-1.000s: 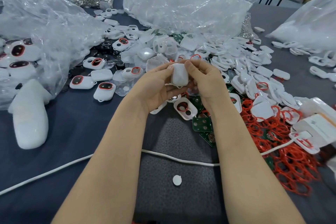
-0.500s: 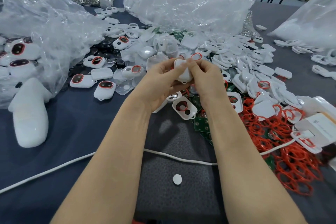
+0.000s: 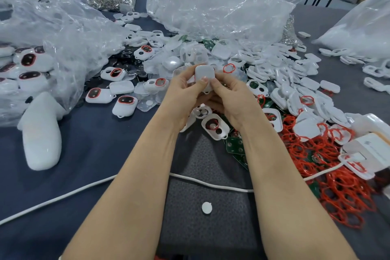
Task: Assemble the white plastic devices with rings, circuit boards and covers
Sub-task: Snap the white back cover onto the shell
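We find the left hand (image 3: 183, 93) and right hand (image 3: 232, 99) pinching one white device (image 3: 203, 74) between them. Thumbs press on its smooth face, and it is raised off the table (image 3: 95, 154), presumably to snap it closed. Red rings (image 3: 337, 175) heap right of the right hand (within easy reach). Finished units (image 3: 124, 106) lie left of the left hand, and an open shell (image 3: 224, 127) waits just beneath.

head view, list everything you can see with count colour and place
held device: one, white, between both hands
finished devices: several, white with red-ringed windows, left of hands
loose shells: many, white, pile right of hands
rings: many, red, heap at right
circuit boards: few, green, by right wrist
bags: several, clear, far and left
cable: one, white, across near foreground
disc: one, white, near centre
left hand: one, holds device
right hand: one, holds device
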